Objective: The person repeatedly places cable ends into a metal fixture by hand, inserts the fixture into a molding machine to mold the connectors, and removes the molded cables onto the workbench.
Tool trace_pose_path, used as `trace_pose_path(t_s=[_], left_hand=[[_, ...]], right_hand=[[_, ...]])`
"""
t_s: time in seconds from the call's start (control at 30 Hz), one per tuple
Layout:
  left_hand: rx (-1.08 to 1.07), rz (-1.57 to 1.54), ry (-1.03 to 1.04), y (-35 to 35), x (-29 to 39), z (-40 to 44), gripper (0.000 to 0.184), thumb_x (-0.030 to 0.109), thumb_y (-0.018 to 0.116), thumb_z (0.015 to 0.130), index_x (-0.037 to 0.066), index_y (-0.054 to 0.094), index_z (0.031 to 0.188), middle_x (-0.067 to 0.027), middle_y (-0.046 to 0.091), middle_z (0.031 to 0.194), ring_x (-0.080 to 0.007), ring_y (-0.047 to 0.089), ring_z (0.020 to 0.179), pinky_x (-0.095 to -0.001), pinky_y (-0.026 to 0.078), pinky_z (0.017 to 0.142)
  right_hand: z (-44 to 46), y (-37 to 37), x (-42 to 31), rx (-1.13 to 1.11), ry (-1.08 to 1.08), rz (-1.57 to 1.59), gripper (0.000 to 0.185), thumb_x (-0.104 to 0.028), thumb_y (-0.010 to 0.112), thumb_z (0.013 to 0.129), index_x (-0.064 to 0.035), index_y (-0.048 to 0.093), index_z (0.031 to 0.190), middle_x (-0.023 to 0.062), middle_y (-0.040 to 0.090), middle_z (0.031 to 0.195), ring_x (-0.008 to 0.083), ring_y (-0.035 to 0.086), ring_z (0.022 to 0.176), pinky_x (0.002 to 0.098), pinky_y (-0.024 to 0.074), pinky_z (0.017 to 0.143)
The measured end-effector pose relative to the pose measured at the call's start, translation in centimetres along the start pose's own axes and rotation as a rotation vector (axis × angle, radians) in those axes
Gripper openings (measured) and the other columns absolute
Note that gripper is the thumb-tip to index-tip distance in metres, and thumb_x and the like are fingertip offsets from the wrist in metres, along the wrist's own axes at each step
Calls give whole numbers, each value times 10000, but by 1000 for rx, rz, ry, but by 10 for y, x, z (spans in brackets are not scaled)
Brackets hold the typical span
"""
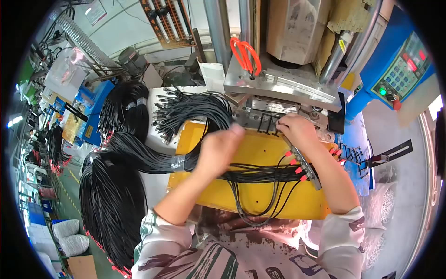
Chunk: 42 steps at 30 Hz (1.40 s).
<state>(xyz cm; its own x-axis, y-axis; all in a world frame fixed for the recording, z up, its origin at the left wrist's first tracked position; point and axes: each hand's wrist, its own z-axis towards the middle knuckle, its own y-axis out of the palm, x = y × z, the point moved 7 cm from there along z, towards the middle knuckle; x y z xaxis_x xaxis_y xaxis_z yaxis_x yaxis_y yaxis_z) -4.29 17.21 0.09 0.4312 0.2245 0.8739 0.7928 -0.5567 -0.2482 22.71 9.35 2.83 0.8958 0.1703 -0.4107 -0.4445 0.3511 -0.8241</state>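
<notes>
2 sleeves [163, 237], 2 hands [219, 149] — right [297, 131] at black frame [267, 126], 1 metal strip [305, 166]

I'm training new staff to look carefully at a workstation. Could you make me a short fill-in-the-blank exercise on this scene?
1. The board below the left hand is coloured ____.
2. The cables lying across that board are coloured ____.
3. The largest cable bundle is at the person's ____ side.
4. The control panel has a lit round button coloured ____.

Missing words: yellow; black; left; green.
</notes>
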Motion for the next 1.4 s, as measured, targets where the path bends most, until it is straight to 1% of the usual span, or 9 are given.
trace_pose_path(t_s=[0.1, 0.27, 0.4, 0.6, 0.87, 0.97, 1.1, 1.17, 1.4], left_hand=[[-33, 1012, 1083, 77, 48, -57, 317, 336, 676, 934, 19, 692, 942, -154, 670, 1089, -268, 658, 1053, -527, 411, 1105], [363, 1053, 1033, 77, 33, -36, 246, 296, 694, 891, 64, 727, 964, -138, 662, 1137, -318, 627, 1141, -564, 313, 1167], [-227, 633, 1286, 152, 49, -77, 229, 282, 693, 900, 79, 716, 1004, -125, 632, 989, -277, 633, 1006, -512, 451, 996], [-175, 569, 1283, 171, 64, -119, 233, 228, 643, 922, 29, 602, 808, -112, 554, 790, -317, 576, 755, -459, 458, 684], [137, 573, 973, 177, 111, 31, 262, 211, 548, 940, -3, 624, 809, -203, 655, 748, -404, 661, 716, -498, 550, 689], [100, 647, 801, 165, 100, 53, 325, 279, 561, 953, -12, 611, 818, -218, 653, 749, -426, 646, 694, -489, 552, 687], [-48, 738, 697, 158, 96, 54, 393, 380, 546, 959, 5, 663, 975, -235, 691, 942, -424, 670, 886, -537, 538, 810], [447, 787, 827, 135, 109, 43, 529, 441, 471, 987, 0, 651, 1219, -233, 580, 1340, -451, 544, 1243, -611, 430, 978], [504, 1021, 678, 137, 90, 76, 666, 521, 392, 1005, 27, 516, 1435, -174, 433, 1527, -524, 353, 1388, -680, 285, 1074]], right_hand=[[-24, -25, -9, 81, 17, -183, 249, -246, 691, 928, -74, 711, 1108, 143, 681, 974, 327, 659, 861, 392, 529, 771], [-132, -99, -28, 380, 423, -315, 306, -194, 713, 916, -23, 654, 1162, 156, 645, 973, 356, 629, 887, 406, 510, 824], [-179, -44, -35, 24, 512, -178, 275, -222, 624, 984, 2, 649, 1143, 206, 650, 987, 394, 613, 911, 439, 497, 818], [-126, -59, 29, 219, 441, -69, 304, -234, 496, 1055, 32, 642, 1062, 234, 643, 945, 418, 586, 902, 440, 475, 817], [54, 25, 198, 210, 336, 62, 455, -378, 618, 955, -76, 629, 1296, 169, 631, 1312, 338, 568, 1235, 418, 443, 1061], [65, 16, 191, 139, 384, -379, 450, -314, 638, 968, -90, 598, 1357, 147, 587, 1365, 237, 548, 1225, 380, 459, 1029], [56, 10, 191, 129, 429, -209, 525, -461, 630, 940, -93, 620, 1314, 140, 607, 1362, 312, 553, 1256, 411, 431, 1077], [54, 9, 160, 52, 408, 12, 548, -474, 634, 937, -94, 612, 1331, 145, 594, 1383, 299, 547, 1268, 408, 429, 1080], [50, 6, 116, -53, 506, 34, 574, -438, 634, 970, -69, 564, 1404, 140, 548, 1447, 258, 505, 1317, 364, 396, 1107]])
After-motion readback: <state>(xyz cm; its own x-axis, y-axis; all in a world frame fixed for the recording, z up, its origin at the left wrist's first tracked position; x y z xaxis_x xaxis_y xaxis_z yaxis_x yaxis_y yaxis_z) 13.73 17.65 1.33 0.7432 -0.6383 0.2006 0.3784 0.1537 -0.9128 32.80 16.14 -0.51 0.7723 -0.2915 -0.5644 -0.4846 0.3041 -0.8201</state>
